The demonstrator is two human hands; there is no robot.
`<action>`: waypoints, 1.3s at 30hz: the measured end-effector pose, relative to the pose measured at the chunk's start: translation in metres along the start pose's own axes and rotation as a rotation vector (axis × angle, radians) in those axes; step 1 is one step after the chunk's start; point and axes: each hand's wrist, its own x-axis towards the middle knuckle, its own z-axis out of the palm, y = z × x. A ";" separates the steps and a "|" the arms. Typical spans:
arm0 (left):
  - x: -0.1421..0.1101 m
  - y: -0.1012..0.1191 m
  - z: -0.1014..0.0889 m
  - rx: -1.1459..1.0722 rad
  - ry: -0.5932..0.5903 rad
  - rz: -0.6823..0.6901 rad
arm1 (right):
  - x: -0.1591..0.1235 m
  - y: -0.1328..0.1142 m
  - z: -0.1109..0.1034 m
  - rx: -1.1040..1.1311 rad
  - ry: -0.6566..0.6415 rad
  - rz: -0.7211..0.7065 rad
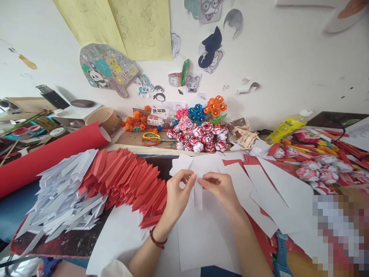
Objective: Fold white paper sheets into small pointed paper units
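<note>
A narrow white paper strip [198,198] hangs upright between my hands over large white paper sheets [206,238]. My left hand [179,192], with a dark red bracelet at its wrist, pinches the strip's upper end between thumb and fingers. Beside it, my right hand [220,190] is closed in a pinch at the same end, fingertips close to the left ones. To the left lies a long row of folded red paper pieces [123,177], and past it a pile of folded white paper pieces [63,196].
A red paper roll [52,157] lies at the left. Red-and-white paper flowers [201,138] stand at the back by the wall. More loose sheets [276,184], a blue watch [281,254] and a yellow bottle [288,127] are on the right.
</note>
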 end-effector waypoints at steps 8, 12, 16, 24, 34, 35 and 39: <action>0.000 -0.002 0.001 -0.031 -0.030 -0.013 | 0.001 0.001 0.000 -0.023 -0.061 0.039; -0.001 0.000 0.002 0.032 -0.115 0.003 | 0.000 0.000 -0.002 0.021 -0.060 0.036; -0.004 0.002 0.003 0.099 -0.115 0.068 | -0.001 0.000 -0.002 0.045 -0.061 0.030; -0.005 0.002 0.006 0.100 -0.141 0.031 | 0.001 0.003 0.001 0.082 0.039 0.014; -0.003 -0.002 0.009 0.091 -0.187 0.031 | 0.001 0.003 0.006 0.132 0.213 -0.018; -0.003 -0.002 0.009 0.104 -0.182 0.035 | 0.002 0.004 0.006 0.150 0.222 -0.020; -0.002 -0.004 0.010 0.095 -0.205 0.031 | 0.004 0.008 0.006 0.227 0.288 -0.047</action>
